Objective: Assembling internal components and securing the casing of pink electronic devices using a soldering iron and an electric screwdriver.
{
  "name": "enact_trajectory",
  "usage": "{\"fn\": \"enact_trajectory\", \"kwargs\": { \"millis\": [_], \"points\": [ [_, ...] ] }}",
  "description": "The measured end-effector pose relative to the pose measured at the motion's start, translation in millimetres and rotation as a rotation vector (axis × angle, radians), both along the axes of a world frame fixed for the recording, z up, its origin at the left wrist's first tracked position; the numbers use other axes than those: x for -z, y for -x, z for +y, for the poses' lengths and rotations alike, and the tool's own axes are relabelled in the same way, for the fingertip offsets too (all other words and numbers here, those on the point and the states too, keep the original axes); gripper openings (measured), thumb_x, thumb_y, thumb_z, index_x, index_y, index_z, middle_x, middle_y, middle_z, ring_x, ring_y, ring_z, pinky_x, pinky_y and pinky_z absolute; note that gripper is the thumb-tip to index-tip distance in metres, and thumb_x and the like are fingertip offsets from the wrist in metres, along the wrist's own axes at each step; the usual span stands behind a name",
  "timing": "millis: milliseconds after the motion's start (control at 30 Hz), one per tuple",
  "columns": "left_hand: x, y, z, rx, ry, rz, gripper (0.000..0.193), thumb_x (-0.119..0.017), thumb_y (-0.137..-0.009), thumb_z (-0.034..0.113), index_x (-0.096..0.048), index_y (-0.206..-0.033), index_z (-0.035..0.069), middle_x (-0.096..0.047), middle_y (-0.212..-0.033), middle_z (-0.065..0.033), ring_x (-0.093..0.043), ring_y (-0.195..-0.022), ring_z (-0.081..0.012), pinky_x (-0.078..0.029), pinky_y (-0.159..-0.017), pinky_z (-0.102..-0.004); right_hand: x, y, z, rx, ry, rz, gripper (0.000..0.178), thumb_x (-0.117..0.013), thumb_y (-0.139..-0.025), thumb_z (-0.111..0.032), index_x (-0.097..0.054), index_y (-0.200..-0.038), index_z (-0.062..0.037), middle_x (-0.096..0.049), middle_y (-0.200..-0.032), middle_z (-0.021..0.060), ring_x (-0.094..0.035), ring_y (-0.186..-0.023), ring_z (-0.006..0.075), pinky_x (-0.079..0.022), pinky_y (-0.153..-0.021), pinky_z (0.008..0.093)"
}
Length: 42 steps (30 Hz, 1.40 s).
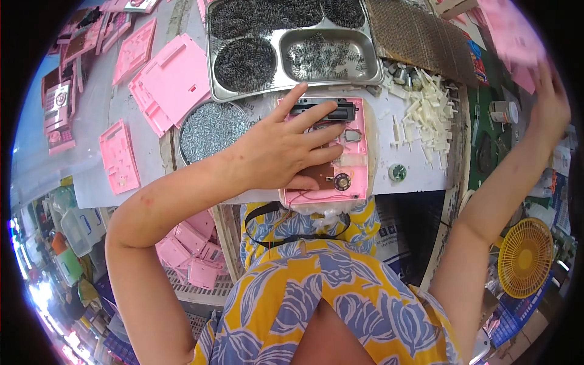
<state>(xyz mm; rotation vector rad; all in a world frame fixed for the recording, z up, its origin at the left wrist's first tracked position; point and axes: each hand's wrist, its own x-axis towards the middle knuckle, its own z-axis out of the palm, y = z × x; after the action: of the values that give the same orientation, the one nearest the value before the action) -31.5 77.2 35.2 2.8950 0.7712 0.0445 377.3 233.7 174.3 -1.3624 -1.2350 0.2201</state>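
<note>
My left hand [286, 146] lies spread over a pink plastic casing [359, 176] on the table's front edge. Inside the casing, a black part [344, 111], a small round disc [342, 181], a brown board and thin wires show around the fingers; the palm hides the rest. Far out at the upper right, my right hand [550, 103] has its fingers on the lower edge of a pink plastic panel [511, 33]. That panel is blurred and cut off by the picture's rim.
Beyond the casing stands a metal compartment tray [243, 94] of dark springs. A round dish of screws [213, 128] is at left, near pink panels [173, 82]. White plastic pieces [426, 115], a small green-topped round item [397, 173] and a jar [504, 112] lie right; a yellow basket [525, 258] is lower right.
</note>
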Motion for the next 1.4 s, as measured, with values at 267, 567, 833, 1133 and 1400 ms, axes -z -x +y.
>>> {"fn": "enact_trajectory", "kwargs": {
  "millis": [267,567,833,1133,1400],
  "points": [
    [-33.6,-21.0,-15.5,-0.247,0.995,-1.301,0.057,-0.075,-0.091,0.033,-0.058,-0.134,0.000,-0.058,-0.138,-0.0178,-0.052,-0.131,-0.0282,-0.048,-0.104,-0.0435,77.2,134.1,-187.5,0.004,-0.141,-0.241,0.046,-0.062,-0.094,0.006,-0.057,-0.140,0.0083,-0.060,-0.136,0.0247,-0.064,-0.118,0.0292,-0.056,-0.098,0.0391],
    [-60.6,-16.5,-14.9,-0.599,1.381,-1.625,0.049,-0.066,-0.100,0.017,-0.048,-0.141,-0.001,-0.065,-0.127,-0.0118,-0.066,-0.109,-0.0180,-0.055,-0.093,-0.0324,84.5,152.2,-149.4,-0.770,0.075,0.151,0.058,-0.070,-0.087,-0.003,-0.053,-0.142,-0.0038,-0.071,-0.115,0.0180,-0.065,-0.100,0.0235,-0.054,-0.082,0.0340],
    [-26.4,-9.8,-47.2,-0.875,0.599,-0.631,0.087,-0.082,-0.084,0.015,-0.034,-0.153,-0.007,-0.069,-0.094,-0.0140,-0.069,-0.076,-0.0206,-0.055,-0.065,-0.0323,124.2,143.8,-210.3,-0.661,0.692,0.251,0.076,-0.069,-0.098,-0.012,-0.028,-0.160,-0.0042,-0.062,-0.067,0.0016,-0.051,-0.055,0.0079,-0.043,-0.055,0.0243],
    [1.6,-10.4,-90.0,-0.884,0.544,-0.721,0.088,-0.083,-0.084,0.014,-0.034,-0.154,-0.007,-0.062,-0.081,-0.0121,-0.061,-0.066,-0.0217,-0.050,-0.059,-0.0333,147.7,131.9,-210.9,-0.836,0.838,-0.149,0.068,-0.074,-0.092,-0.017,-0.048,-0.155,-0.0144,-0.046,-0.056,0.0044,-0.045,-0.050,0.0127,-0.040,-0.054,0.0286],
    [24.0,-16.5,-128.2,-1.086,0.522,-0.704,0.075,-0.080,-0.087,0.014,-0.044,-0.151,-0.002,-0.053,-0.059,-0.0017,-0.050,-0.048,-0.0131,-0.042,-0.047,-0.0307,131.0,139.0,-200.3,-0.847,0.741,-0.743,0.067,-0.072,-0.093,-0.037,-0.049,-0.154,-0.0223,-0.059,-0.058,0.0133,-0.061,-0.052,0.0332,-0.048,-0.054,0.0418]
  ]
}}
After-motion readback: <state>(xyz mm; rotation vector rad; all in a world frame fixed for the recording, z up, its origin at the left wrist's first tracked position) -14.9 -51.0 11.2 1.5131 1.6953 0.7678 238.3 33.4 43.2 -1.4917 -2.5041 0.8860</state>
